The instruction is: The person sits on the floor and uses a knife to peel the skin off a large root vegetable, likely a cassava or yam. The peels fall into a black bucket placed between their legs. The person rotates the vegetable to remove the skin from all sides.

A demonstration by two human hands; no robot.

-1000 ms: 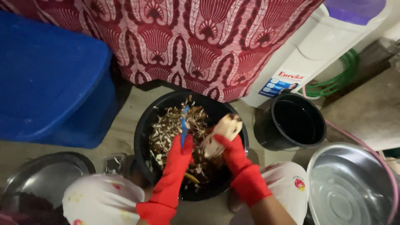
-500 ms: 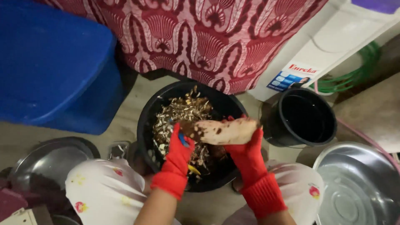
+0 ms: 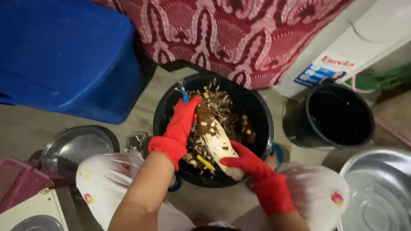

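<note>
Steel plate [image 3: 77, 145], floor left. Left hand [image 3: 182, 122]: clenched on blue-handled peeler [image 3: 184, 92]. Right hand [image 3: 242, 162]: gripping half-peeled tuber [image 3: 218, 143] over black peel-filled basin [image 3: 257, 107]. Black bucket [image 3: 338, 115], right. Risk: blade skidding off slick flesh into glove.

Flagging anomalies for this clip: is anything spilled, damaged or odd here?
Nothing stands out. The peelings lie inside the round black plastic basin, where the red-gloved left hand and red-gloved right hand hold a half-peeled pale root.

Red rubbery gloves [image 3: 182, 124], matt. By the fingers, a rough half-peeled root [image 3: 218, 143]; glossy black plastic tub [image 3: 257, 107]; shiny metal basin [image 3: 376, 192].
</note>
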